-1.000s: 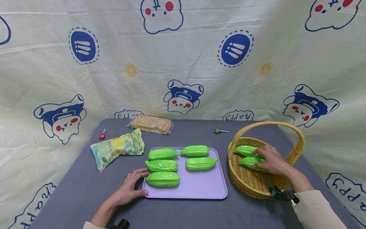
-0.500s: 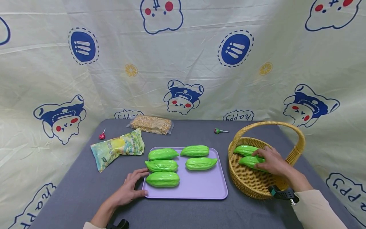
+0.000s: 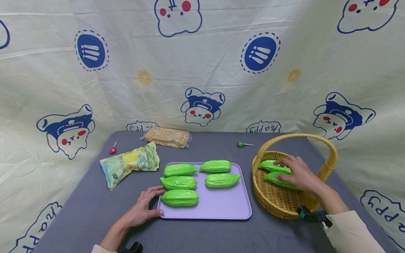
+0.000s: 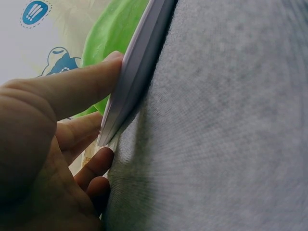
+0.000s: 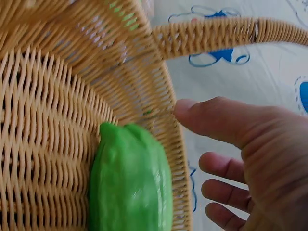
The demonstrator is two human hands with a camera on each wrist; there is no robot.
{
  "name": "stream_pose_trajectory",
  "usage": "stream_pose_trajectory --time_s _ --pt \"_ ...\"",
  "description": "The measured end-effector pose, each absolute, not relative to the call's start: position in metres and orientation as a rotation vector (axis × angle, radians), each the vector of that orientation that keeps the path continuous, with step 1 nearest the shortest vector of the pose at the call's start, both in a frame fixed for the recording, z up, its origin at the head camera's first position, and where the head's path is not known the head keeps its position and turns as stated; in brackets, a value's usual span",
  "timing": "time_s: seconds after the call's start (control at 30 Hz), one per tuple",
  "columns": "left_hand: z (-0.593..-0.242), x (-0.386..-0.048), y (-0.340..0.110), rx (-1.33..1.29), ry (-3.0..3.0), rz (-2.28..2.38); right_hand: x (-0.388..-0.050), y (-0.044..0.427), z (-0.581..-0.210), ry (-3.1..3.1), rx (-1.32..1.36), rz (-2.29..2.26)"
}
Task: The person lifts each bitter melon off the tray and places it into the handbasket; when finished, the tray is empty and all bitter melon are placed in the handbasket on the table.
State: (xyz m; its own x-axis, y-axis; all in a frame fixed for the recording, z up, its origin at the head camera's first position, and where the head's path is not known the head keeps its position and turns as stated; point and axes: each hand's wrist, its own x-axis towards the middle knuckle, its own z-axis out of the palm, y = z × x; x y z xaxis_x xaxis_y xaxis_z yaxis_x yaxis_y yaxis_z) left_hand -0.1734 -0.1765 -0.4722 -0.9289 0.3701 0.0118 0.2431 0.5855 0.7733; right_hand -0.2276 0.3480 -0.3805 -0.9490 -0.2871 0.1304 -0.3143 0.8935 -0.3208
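Note:
Two glossy green ridged bitter melons lie in the wicker basket [image 3: 275, 207], the far bitter melon [image 3: 269, 165] and the near bitter melon [image 3: 276, 180]. Over them hovers my right hand [image 3: 299, 174], fingers loosely spread and apart from the bitter melon [image 5: 132, 183] in the right wrist view. My left hand [image 3: 142, 209] rests at the left edge of a lilac tray [image 3: 221, 207], its thumb touching the rim [image 4: 130, 72]. Several more bitter melons lie on the tray, three at the left, such as the front one [image 3: 180, 198], and two at the right, such as one [image 3: 222, 180].
A tall handle [image 3: 297, 136] arches over the basket. Behind the tray lie a yellow-green packet [image 3: 133, 161], a clear bag of grains [image 3: 167, 137], a red lollipop [image 3: 113, 150] and a green lollipop [image 3: 240, 144]. A printed cloth [image 3: 202, 70] hangs behind the grey table [image 3: 202, 235].
My right hand has lifted slightly off the near bitter melon in the basket, its fingers spreading. My left hand and the tray stay in place.

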Motion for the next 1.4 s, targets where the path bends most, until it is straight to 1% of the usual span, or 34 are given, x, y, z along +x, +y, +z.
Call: stream_pose_trajectory --time_s 0.23,0.63,0.97,1.4 --pt "-0.472 -0.173 -0.177 0.501 2.649 1.262 -0.216 0.328 -0.368 -2.856 0.567 0.492" --pt "-0.473 -0.174 -0.177 0.518 2.656 1.268 -0.199 0.292 -0.358 -2.712 0.703 0.546" --pt "-0.474 -0.174 -0.177 0.53 2.662 1.268 -0.189 0.255 -0.365 -2.554 0.855 0.538" --pt "-0.474 -0.174 -0.178 0.535 2.67 1.264 -0.183 0.2 -0.388 -2.421 1.052 0.624"
